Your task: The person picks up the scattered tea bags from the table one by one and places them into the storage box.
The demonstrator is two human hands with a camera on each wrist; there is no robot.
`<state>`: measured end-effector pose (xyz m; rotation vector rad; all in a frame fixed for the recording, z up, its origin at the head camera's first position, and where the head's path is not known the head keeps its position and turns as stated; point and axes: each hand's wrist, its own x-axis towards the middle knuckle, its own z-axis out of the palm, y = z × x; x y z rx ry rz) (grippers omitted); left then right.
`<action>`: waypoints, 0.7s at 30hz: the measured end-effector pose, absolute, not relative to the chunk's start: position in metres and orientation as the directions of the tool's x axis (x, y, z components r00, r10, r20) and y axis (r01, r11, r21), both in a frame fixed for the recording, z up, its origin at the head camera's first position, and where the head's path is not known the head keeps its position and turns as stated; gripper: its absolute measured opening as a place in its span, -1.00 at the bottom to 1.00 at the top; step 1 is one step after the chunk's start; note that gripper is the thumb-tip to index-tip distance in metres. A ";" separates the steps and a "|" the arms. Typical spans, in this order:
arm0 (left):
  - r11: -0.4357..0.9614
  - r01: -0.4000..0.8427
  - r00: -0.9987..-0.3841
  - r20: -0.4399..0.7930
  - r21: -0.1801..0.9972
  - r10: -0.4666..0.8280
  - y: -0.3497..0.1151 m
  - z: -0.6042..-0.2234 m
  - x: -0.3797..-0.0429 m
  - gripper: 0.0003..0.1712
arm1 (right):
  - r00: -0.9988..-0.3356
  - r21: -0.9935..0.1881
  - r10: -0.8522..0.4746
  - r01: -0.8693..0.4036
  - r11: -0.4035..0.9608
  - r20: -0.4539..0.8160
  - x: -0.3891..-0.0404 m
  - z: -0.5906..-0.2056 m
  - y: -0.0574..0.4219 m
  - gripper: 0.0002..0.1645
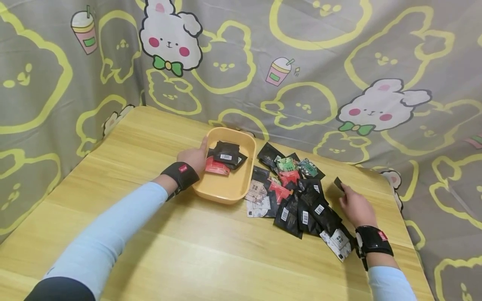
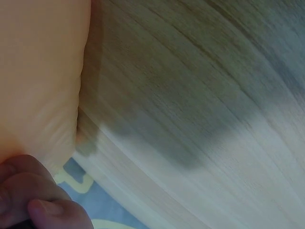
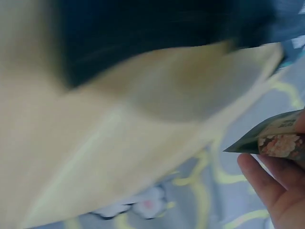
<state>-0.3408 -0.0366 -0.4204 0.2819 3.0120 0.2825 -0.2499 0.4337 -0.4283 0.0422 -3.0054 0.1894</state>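
Two sleeves (image 1: 109, 230) lie nearest, left hand (image 1: 192, 159) gripping one tub (image 1: 218, 184), right hand (image 1: 357, 206) pinching one packet (image 1: 339, 184).

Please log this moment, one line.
left hand: holds rectangular yellow plastic tray; right hand: holds flat dark floral-printed packet; tray contents: black and red packets

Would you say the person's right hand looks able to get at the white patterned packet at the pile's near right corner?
Probably yes: the right hand is close by and the white patterned packet lies largely uncovered, though the fingers hold a floral packet, which might need putting down first.
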 end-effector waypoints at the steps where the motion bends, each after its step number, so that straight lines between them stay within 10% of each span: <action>1: 0.965 0.174 -0.977 -0.084 0.197 0.194 -0.037 -0.421 -0.341 -0.27 | -0.989 -0.122 -0.036 -0.054 0.991 0.145 -0.254 -0.425 0.427 -0.46; 21: 0.968 0.164 -0.979 -0.089 0.188 0.183 -0.037 -0.420 -0.339 -0.15 | -0.895 -0.086 -0.409 -0.428 0.899 0.180 -0.326 -0.386 0.225 -0.42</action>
